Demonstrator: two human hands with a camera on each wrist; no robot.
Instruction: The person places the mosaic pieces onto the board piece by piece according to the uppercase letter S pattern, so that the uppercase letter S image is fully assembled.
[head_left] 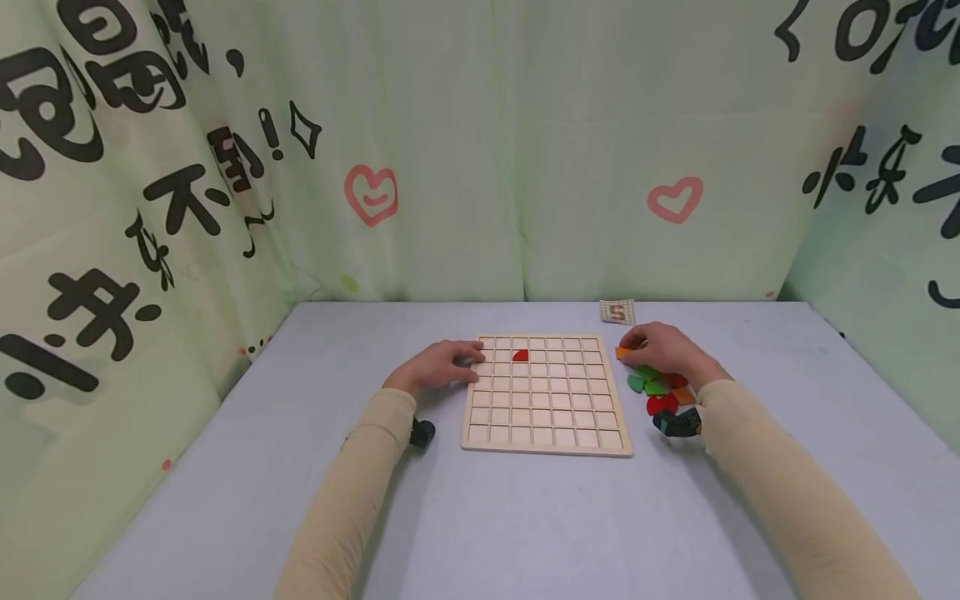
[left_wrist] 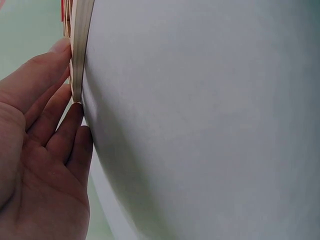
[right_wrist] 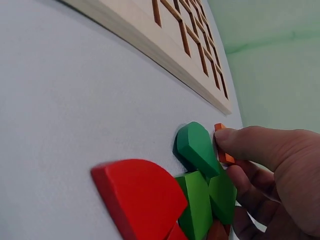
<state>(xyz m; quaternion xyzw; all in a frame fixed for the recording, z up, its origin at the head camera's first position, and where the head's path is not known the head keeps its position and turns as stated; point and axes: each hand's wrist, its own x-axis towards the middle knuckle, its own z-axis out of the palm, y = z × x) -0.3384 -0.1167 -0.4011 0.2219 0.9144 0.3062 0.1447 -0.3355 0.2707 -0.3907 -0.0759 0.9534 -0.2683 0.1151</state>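
Observation:
A square wooden grid board lies flat on the table, with one red quarter-circle piece in a cell near its back. My left hand rests along the board's left edge, thumb and fingertips touching the wooden frame. To the right of the board, my right hand pinches an orange block between thumb and fingers. Under and beside that hand lies a small pile: red pieces, green pieces and a darker green rounded piece. Part of the pile is hidden by the hand.
A small card with a brown pattern lies at the table's back edge, behind the board's right corner. The white table stretches forward. Pale green curtains with dark writing and red hearts hang around the back and sides.

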